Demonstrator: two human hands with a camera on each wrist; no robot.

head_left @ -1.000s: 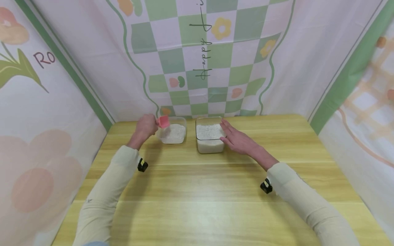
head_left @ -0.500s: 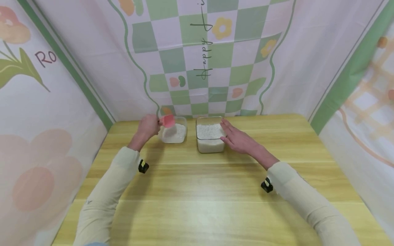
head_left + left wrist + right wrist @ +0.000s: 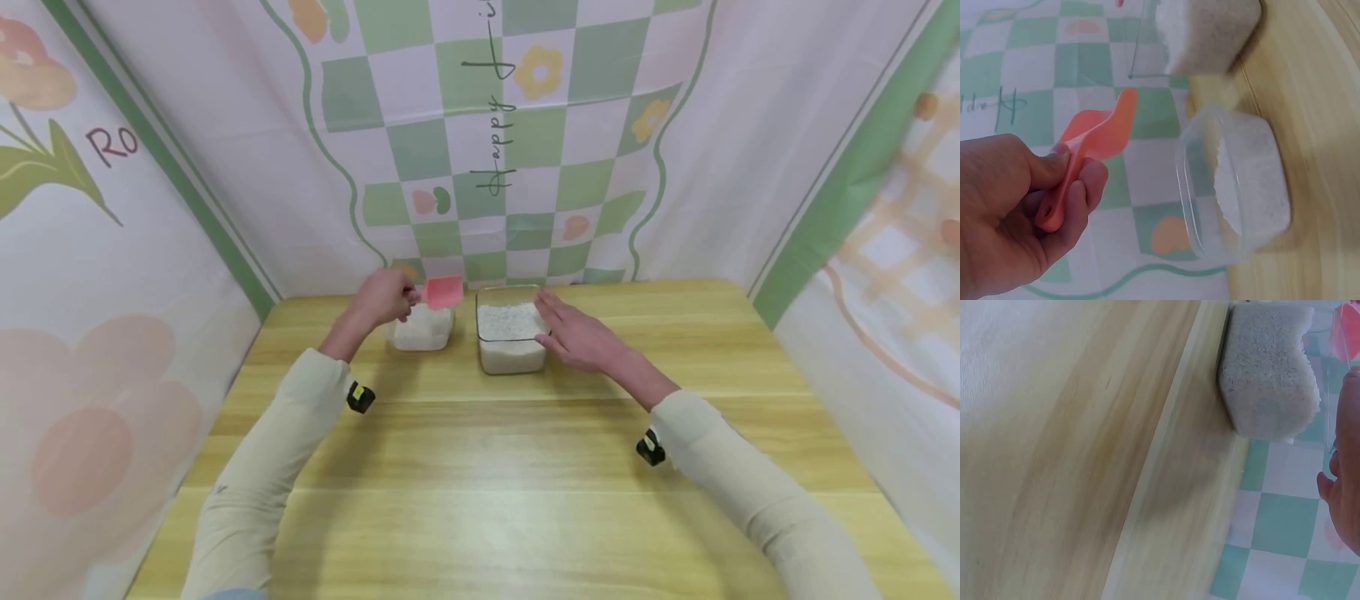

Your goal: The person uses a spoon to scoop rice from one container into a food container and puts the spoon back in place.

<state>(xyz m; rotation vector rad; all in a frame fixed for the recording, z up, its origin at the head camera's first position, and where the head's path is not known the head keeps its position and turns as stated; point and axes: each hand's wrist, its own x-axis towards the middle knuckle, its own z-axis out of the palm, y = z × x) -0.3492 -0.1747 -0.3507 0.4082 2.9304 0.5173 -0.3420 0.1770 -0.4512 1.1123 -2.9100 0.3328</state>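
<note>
My left hand (image 3: 382, 297) grips a pink scoop (image 3: 444, 292) by its handle, above the table. In the head view the scoop's bowl hangs over the far right part of a clear plastic container (image 3: 422, 340) partly filled with white, rice-like grain. The left wrist view shows thumb and fingers curled round the handle of the scoop (image 3: 1100, 131), with the plastic container (image 3: 1194, 212) beside it. My right hand (image 3: 588, 340) rests its straight fingers at the right rim of a squarish glass container (image 3: 512, 367), which holds more of the grain (image 3: 1269, 375).
Both containers stand near the back edge of the wooden table (image 3: 480, 467), a small gap between them. A checkered cloth curtain (image 3: 480, 192) hangs right behind, and patterned cloth walls (image 3: 97, 400) flank the table. A small black camera (image 3: 360, 397) sits at each wrist.
My left hand has lifted the scoop and carried it to the right across the plastic container towards the glass one. My right hand has stayed at the glass rim.
</note>
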